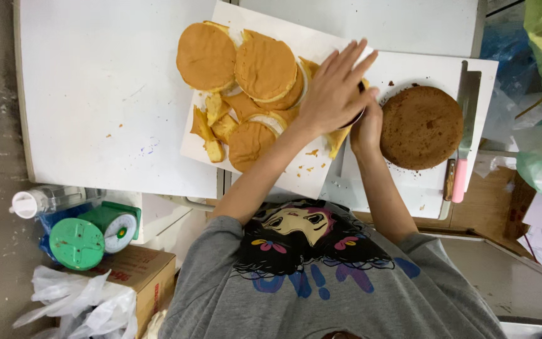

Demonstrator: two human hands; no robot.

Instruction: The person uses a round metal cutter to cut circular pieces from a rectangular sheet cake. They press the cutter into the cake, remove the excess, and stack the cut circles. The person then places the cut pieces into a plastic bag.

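**Hands at a ring cutter beside a stack of sponge rounds**

Overhead view. The left hand [337, 88] lies flat with fingers spread, palm down, on a dark ring cutter [357, 117], of which only a short arc of rim shows below the palm. The right hand [366, 129] sits just right of the cutter, touching it; its fingers are tucked under the left hand, so its grip cannot be made out. Under the cutter, yellow sponge [338, 139] pokes out; its full outline is hidden. Left of the cutter, golden cake rounds [265, 68] and trimmed scraps [211, 125] overlap on a white board [246, 22]. Right of the cutter rests a brown round cake [421, 127], and beyond it a long knife [465, 125] with a pink handle. Far below-left of the cutter, a green kitchen scale [89, 235] stands, partly masked by bags.
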